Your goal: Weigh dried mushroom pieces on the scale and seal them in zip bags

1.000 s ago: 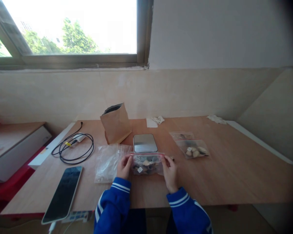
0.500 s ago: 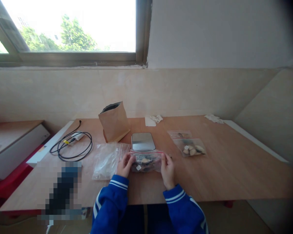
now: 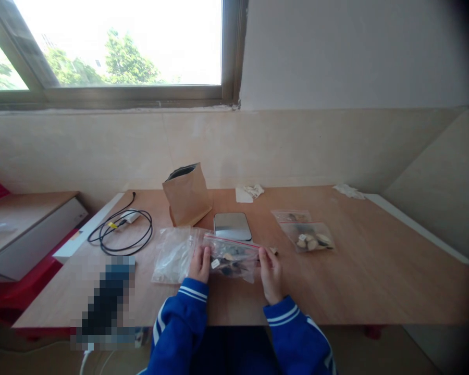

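Note:
Between my two hands is a clear zip bag [image 3: 234, 263] with a red seal line, holding dark and pale dried pieces and a small white packet. My left hand [image 3: 199, 264] pinches its left side, and my right hand [image 3: 271, 273] grips the upper right corner by the seal. The bag tilts, its right end lower. Just behind it sits a flat scale [image 3: 232, 227] with a silver top, its front edge partly hidden. Left of my left hand lie empty clear plastic bags [image 3: 172, 258]. A small pale piece [image 3: 274, 250] shows beside my right fingers.
An open brown paper pouch [image 3: 188, 195] stands behind the plastic bags. Two filled zip bags [image 3: 312, 238] overlap at the right. A coiled black cable [image 3: 121, 232] lies left, above a pixelated dark object [image 3: 107, 299]. Crumpled paper [image 3: 254, 191] rests by the wall.
The zip bag has gone from roughly level to tilted, its left end raised and its contents shifted. Both hands still hold it. The whole view has moved slightly.

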A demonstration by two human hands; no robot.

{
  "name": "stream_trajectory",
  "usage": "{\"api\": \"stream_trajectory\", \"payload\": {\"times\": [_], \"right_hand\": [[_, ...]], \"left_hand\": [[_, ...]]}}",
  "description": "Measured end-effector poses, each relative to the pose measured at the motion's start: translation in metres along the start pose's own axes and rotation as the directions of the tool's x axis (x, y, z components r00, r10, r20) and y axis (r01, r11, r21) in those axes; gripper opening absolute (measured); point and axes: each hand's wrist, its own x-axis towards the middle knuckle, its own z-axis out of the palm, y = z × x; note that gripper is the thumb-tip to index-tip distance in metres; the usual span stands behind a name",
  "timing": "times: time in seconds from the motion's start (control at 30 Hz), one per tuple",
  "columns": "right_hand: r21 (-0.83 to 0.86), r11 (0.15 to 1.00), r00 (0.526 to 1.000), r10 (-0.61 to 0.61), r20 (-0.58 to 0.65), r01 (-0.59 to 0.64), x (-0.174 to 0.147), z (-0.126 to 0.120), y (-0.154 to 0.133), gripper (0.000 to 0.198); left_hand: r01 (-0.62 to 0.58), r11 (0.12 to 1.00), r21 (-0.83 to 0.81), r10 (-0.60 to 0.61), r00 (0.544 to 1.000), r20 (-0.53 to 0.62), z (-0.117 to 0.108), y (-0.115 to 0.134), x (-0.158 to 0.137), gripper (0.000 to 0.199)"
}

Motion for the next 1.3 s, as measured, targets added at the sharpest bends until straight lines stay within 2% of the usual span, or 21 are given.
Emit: {"api": "stream_trajectory", "payload": {"times": [0.3,0.53,0.6,0.73,0.9,1.1,1.3], "right_hand": [[0.006,1.0,0.992,0.003,-0.125,-0.002,0.001,0.0,0.001,0.045],[-0.168,0.983,0.986,-0.101,-0.13,0.078,0.001,-0.002,0.007,0.048],[-0.192,0.979,0.984,-0.097,-0.147,0.067,0.003,-0.003,0.009,0.049],[-0.187,0.982,0.987,-0.069,-0.146,0.041,0.005,-0.003,0.012,0.047],[-0.117,0.993,0.992,-0.039,-0.123,0.024,0.003,-0.001,0.01,0.043],[-0.09,0.996,0.995,-0.005,-0.102,-0.004,0.002,-0.001,0.009,0.042],[-0.109,0.993,0.992,-0.05,-0.119,0.037,0.004,-0.001,0.011,0.044]], "left_hand": [[-0.065,0.998,0.01,0.065,0.998,0.012,0.001,0.011,-0.009,0.037],[-0.056,0.998,0.014,0.055,0.996,0.063,-0.006,0.019,-0.01,0.038],[-0.038,0.999,-0.027,0.04,0.996,0.085,-0.006,0.016,-0.009,0.037],[0.085,0.993,-0.082,-0.076,0.991,0.107,-0.002,0.006,-0.007,0.033],[0.174,0.979,-0.102,-0.171,0.984,0.04,0.0,-0.004,-0.004,0.037],[0.14,0.989,-0.035,-0.143,0.984,-0.104,-0.002,0.003,0.0,0.04],[0.112,0.991,-0.074,-0.118,0.989,-0.091,-0.002,0.008,0.0,0.039]]}}
